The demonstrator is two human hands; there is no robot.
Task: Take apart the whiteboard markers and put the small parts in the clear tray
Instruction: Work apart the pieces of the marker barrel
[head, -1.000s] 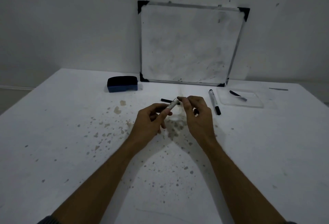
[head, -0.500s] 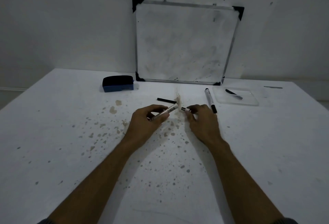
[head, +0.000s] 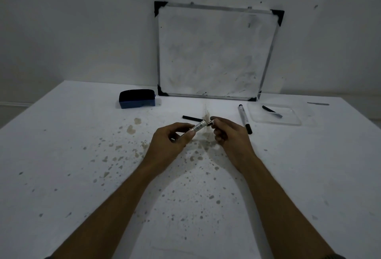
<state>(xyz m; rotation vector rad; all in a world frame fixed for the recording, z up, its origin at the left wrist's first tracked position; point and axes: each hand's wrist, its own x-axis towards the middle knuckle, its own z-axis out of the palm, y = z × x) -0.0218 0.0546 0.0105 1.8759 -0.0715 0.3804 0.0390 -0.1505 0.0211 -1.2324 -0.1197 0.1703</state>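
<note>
My left hand (head: pixel 171 138) grips a white marker barrel (head: pixel 198 126), its open end pointing up and right. My right hand (head: pixel 228 133) pinches a small dark end piece (head: pixel 209 123) just off that open end, a narrow gap between them. A black stick-like part (head: pixel 192 117) lies on the table behind my hands. A whole marker (head: pixel 244 117) with a black cap lies to the right. The clear tray (head: pixel 288 121) sits at the back right with two thin dark parts (head: pixel 271 111) in it.
A whiteboard (head: pixel 214 52) leans on the wall at the back. A blue and black eraser (head: pixel 137 99) sits to its left. A thin grey strip (head: pixel 318 104) lies at the far right. The white table (head: pixel 82 166) is speckled with stains.
A second ago the end piece was on the barrel. My right hand pulled it off and the hands dropped slightly; now they hold the two pieces close together again.
</note>
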